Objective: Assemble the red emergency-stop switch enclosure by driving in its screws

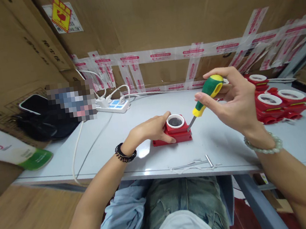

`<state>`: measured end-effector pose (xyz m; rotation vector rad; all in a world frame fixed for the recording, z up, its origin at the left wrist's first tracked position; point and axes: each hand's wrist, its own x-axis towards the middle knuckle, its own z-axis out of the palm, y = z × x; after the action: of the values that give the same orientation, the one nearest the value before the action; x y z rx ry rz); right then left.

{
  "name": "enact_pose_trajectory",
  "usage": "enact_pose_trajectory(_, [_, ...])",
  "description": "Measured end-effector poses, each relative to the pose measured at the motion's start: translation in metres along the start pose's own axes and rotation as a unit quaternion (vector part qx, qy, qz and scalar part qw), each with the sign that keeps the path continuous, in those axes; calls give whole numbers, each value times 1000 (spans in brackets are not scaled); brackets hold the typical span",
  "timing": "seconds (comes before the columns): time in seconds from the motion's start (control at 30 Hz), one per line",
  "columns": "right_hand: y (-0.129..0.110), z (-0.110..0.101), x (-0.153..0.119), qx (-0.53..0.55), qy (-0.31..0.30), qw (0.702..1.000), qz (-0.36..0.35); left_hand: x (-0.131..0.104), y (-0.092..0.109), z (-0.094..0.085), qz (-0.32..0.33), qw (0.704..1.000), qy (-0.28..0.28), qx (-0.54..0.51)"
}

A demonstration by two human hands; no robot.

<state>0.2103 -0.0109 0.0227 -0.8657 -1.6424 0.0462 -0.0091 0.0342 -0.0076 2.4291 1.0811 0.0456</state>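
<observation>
On the grey table (221, 139), the left hand (156, 128) clasps with its fingers the left side of a red housing (183, 138) with a white ring (176, 126). The right hand (235, 104) grips a tilted green-and-yellow screwdriver (207, 91), its tip at the housing's right corner. Nearby lies a metal T-handle tool (209, 161).

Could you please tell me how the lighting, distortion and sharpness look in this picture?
In the head view, a glare spot shines on the table near the left hand, wide-lens distortion seems to bow the long tape, and a pixelated patch hides something left of the power strip; also in that view, the screwdriver and red box look fairly clear, the tape's print soft.
</observation>
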Motion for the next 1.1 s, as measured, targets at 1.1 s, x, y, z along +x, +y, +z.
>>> enact_pose_trajectory(1.1, [-6, 10, 1, 51, -127, 991, -6, 0, -1, 0, 2, 1000, 9, 7])
